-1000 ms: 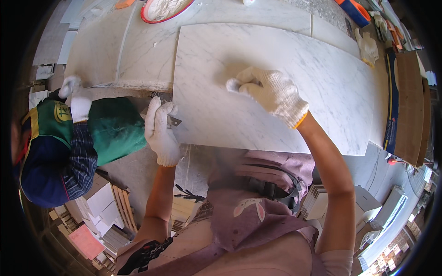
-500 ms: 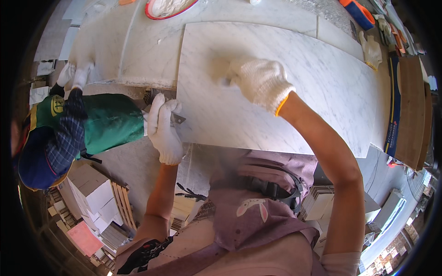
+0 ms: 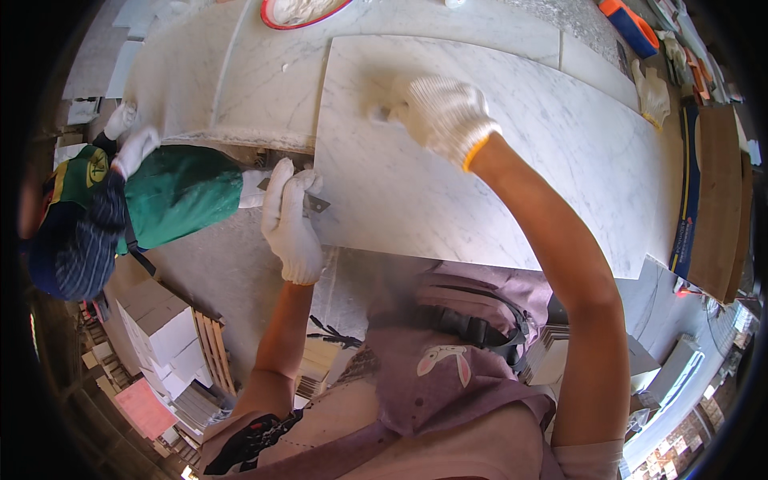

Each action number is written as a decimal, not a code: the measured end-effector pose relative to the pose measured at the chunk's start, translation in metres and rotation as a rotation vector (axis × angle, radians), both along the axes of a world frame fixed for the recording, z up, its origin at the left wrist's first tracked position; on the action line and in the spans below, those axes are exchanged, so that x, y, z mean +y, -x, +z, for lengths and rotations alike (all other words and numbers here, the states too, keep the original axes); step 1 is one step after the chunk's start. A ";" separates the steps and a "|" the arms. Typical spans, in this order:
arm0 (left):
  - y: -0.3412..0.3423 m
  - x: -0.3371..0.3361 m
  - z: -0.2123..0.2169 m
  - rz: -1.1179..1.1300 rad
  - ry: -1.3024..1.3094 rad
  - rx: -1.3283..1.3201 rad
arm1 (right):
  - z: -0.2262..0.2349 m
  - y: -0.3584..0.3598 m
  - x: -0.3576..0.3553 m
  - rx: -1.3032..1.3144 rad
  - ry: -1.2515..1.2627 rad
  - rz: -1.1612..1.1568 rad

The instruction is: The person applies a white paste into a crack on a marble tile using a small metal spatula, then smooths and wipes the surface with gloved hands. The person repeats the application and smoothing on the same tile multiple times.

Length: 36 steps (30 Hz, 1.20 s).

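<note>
A large white marble slab (image 3: 496, 176) with grey veins lies in front of me. On its upper left part rests my right hand (image 3: 446, 118) in a white knitted glove with an orange cuff, fingers curled closed. What its fingertips pinch, if anything, is blurred and lost in shadow. At the slab's left edge is my left hand (image 3: 292, 220), also gloved, with its fingers closed round a flat metal scraper blade (image 3: 318, 204). One holed corner of the blade sticks out over the slab; the rest is mostly hidden by the fingers.
A red-rimmed bowl of white paste (image 3: 300, 11) stands at the far side. Left, a co-worker in a green apron (image 3: 184, 192) has gloved hands near another marble slab (image 3: 264, 88). A loose glove (image 3: 652, 92) and orange-blue tool (image 3: 630, 28) lie far right, cardboard (image 3: 714, 200) nearer.
My right hand has shifted slightly up and left over the slab. The left hand still grips the blade, more of which shows. The co-worker's hands have moved apart and the body has shifted.
</note>
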<state>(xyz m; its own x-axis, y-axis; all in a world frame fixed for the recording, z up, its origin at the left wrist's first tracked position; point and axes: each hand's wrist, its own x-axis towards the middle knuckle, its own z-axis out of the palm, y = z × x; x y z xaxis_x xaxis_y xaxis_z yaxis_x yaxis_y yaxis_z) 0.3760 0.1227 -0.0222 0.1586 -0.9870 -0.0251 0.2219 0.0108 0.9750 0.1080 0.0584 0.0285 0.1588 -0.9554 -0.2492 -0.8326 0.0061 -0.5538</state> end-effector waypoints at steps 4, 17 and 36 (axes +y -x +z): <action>0.002 -0.001 0.002 0.004 -0.003 0.005 | 0.008 -0.017 0.001 0.237 0.043 0.010; 0.006 0.002 0.004 0.015 -0.017 -0.058 | -0.044 -0.034 0.042 0.245 0.327 -0.021; 0.002 0.001 -0.003 -0.015 0.037 -0.100 | -0.015 0.109 0.109 -0.255 0.338 -0.471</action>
